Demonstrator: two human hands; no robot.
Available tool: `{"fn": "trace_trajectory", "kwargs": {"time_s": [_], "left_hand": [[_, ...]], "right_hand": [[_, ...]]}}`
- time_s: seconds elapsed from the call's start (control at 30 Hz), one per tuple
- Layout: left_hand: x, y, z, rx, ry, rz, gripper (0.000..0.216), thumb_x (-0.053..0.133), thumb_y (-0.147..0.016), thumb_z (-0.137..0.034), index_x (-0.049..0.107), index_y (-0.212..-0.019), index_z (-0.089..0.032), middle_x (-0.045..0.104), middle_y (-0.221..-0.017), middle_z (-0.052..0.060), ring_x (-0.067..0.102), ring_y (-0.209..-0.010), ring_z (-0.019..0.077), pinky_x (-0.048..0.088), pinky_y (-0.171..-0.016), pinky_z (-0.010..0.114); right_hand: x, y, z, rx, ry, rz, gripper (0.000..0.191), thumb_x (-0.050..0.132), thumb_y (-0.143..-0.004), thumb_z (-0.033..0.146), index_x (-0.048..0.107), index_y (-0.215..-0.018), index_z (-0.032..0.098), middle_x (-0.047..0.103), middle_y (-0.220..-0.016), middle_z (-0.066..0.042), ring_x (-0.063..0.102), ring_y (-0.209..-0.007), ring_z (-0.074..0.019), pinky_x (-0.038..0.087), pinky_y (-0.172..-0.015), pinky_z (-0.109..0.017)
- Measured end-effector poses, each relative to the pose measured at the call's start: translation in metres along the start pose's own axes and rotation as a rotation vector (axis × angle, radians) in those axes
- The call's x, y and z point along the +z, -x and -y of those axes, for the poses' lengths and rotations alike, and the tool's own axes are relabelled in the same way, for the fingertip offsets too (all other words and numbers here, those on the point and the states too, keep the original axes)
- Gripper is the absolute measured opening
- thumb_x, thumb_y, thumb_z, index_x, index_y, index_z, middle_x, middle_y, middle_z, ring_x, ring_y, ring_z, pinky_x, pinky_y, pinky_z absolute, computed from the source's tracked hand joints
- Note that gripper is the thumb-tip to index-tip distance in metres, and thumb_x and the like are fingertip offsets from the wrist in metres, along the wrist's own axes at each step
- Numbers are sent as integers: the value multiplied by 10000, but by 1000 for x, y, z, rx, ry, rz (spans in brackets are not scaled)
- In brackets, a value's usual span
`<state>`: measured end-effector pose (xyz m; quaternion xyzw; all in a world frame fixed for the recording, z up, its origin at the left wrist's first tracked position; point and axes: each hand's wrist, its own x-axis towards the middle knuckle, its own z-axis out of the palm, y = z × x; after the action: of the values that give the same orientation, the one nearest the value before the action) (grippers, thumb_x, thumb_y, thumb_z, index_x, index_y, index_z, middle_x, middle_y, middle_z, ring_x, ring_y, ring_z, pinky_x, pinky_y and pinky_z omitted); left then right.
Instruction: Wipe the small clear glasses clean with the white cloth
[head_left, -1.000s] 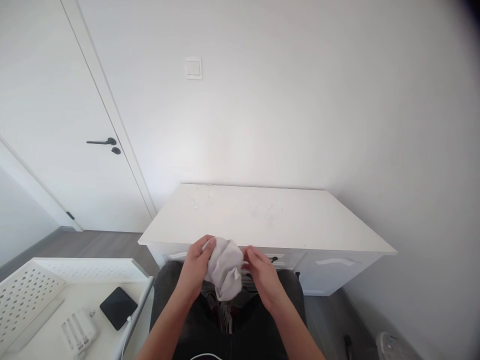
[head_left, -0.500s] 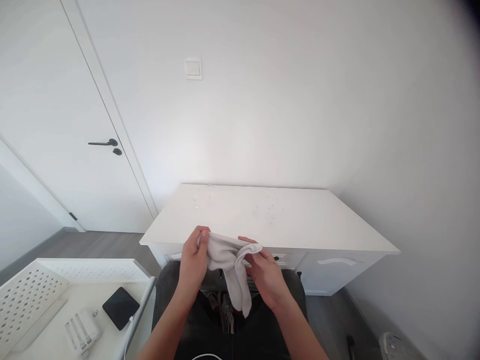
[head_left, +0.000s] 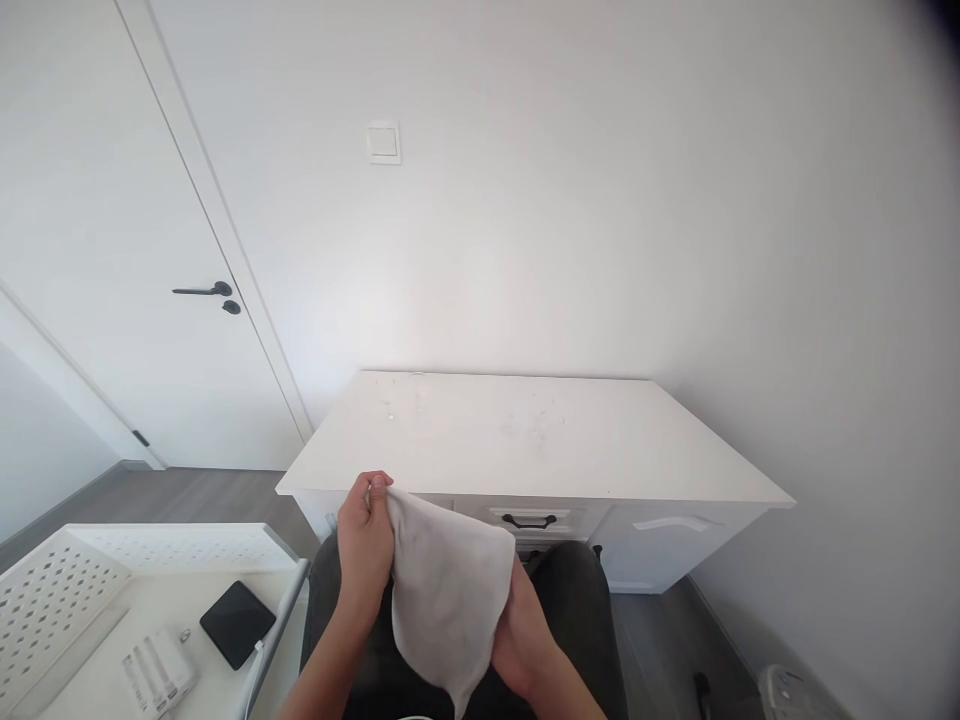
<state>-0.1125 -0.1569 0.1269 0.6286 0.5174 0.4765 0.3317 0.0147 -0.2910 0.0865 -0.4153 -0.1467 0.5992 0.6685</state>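
Observation:
A light grey cloth (head_left: 450,585) hangs spread out above my lap, its lower end tapering to a point near the bottom of the view. My left hand (head_left: 365,545) pinches the upper left corner between thumb and bent fingers. At the right edge, my right hand (head_left: 525,630) grips the same cloth; most of its fingers are hidden behind the fabric. Both hands are just in front of the white cabinet (head_left: 480,440), below the level of its top.
To my left a white cart tray (head_left: 172,545) with perforated sides carries a black tablet-like device (head_left: 238,623) and a white power strip (head_left: 159,670). Small bits and smudges mark the cabinet top. A dark drawer handle (head_left: 529,521) faces me. Behind are a door (head_left: 150,230) and a wall.
The cloth was bunched and draped between both hands; now it is opened out flat. My left hand has moved slightly left, and my right hand has gone lower, to the cloth's right edge.

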Motion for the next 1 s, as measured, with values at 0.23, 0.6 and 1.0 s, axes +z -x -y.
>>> {"fn": "trace_trajectory", "kwargs": {"time_s": [0.23,0.6,1.0], "left_hand": [[-6,-24,20,-86,44,73,323,505,-957,-507,632,-866,-224,585,-704,-23,503,-636,162,369,-604,251],[-13,-6,43,-118,341,457,352,771,-784,-522,778,-949,-211,642,-1274,98,664,-985,240,518,-820,319],[1,-18,22,360,-145,424,87,710,-841,-294,779,-870,-249,560,-1194,63,604,-833,187,538,-805,359]], "right_hand": [[1,-3,-2,-146,89,-63,764,735,-701,763,691,-1241,224,754,-1130,-141,674,-1072,-377,536,-890,-491],[-35,-17,49,-364,442,-318,809,787,-804,500,438,-1509,310,752,-1038,-52,705,-900,-281,583,-771,-406],[-36,-35,79,-544,977,-223,461,860,-672,324,752,-1119,341,722,-1128,-39,612,-1007,-331,491,-862,-446]]}}
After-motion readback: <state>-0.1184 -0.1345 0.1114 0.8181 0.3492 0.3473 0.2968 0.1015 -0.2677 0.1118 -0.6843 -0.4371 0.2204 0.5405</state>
